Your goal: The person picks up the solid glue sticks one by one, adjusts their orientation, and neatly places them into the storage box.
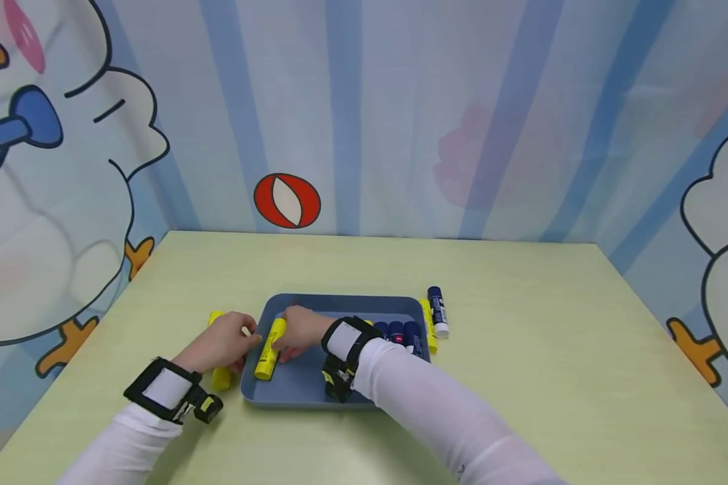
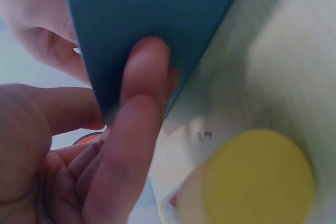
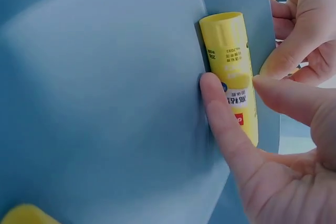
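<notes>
In the head view, a blue-grey tray point(image 1: 306, 394) lies on the table. At its left end, my right hand point(image 1: 303, 330) pinches a yellow glue stick point(image 1: 269, 353) between thumb and index finger. The right wrist view has this glue stick point(image 3: 228, 72) lying along the tray's side wall. My left hand point(image 1: 221, 342) grips the tray's left rim, one finger point(image 2: 144, 82) against the outer wall and the thumb at the edge. Another yellow glue stick point(image 1: 221, 378) lies on the table beside that hand, partly hidden under it.
Several navy glue sticks point(image 1: 396, 331) lie at the tray's right end, partly behind my right wrist. Just outside that end are a yellow glue stick point(image 1: 429, 329) and a navy one with a white end point(image 1: 438, 313). A printed backdrop point(image 1: 388, 135) stands behind the table.
</notes>
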The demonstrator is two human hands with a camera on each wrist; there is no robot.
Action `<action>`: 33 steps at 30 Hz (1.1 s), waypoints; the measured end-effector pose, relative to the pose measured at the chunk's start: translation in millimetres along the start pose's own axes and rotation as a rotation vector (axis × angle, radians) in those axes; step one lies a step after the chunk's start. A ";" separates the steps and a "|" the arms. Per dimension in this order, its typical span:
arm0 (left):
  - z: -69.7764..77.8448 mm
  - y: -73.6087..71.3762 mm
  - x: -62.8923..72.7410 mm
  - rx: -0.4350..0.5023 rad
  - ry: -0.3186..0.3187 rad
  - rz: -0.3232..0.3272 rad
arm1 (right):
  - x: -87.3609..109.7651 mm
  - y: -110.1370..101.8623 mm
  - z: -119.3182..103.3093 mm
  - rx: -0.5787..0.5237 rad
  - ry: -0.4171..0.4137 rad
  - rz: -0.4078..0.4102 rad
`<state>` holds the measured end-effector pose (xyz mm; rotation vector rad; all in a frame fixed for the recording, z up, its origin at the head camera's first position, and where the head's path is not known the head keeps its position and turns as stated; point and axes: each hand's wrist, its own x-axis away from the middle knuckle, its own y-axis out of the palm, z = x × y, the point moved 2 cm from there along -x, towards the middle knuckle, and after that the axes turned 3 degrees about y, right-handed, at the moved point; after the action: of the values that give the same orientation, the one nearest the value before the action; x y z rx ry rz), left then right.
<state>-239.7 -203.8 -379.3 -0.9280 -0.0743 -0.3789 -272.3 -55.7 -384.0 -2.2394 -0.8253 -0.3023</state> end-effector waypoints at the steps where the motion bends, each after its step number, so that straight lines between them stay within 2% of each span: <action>1: -0.6 0.0 0.1 -0.001 0.002 0.001 | -0.2 0.6 -0.3 -0.012 0.001 -0.008; 8: -4.4 1.6 0.3 -0.012 -0.008 0.001 | 0.0 1.2 0.2 0.025 -0.003 -0.027; 14: -3.9 0.5 0.8 -0.022 -0.025 0.001 | 13.2 -15.3 8.4 0.038 -0.008 -0.026; 20: -2.9 1.2 0.2 -0.038 -0.027 0.001 | 47.8 -45.0 26.3 -0.018 -0.072 -0.021; 26: -3.6 2.2 -0.4 -0.056 -0.023 0.005 | 85.1 -85.0 50.6 -0.039 -0.129 -0.004; 30: -3.2 2.2 -1.0 -0.061 -0.018 0.006 | 107.8 -114.4 65.8 -0.021 -0.143 0.049; 33: -2.2 2.0 -1.3 -0.058 -0.011 0.009 | 121.2 -132.2 78.3 0.026 -0.140 0.132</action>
<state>-240.4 -204.1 -382.4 -0.9876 -0.0700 -0.3693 -266.1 127.2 -314.7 -2.2977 -0.7446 -0.0733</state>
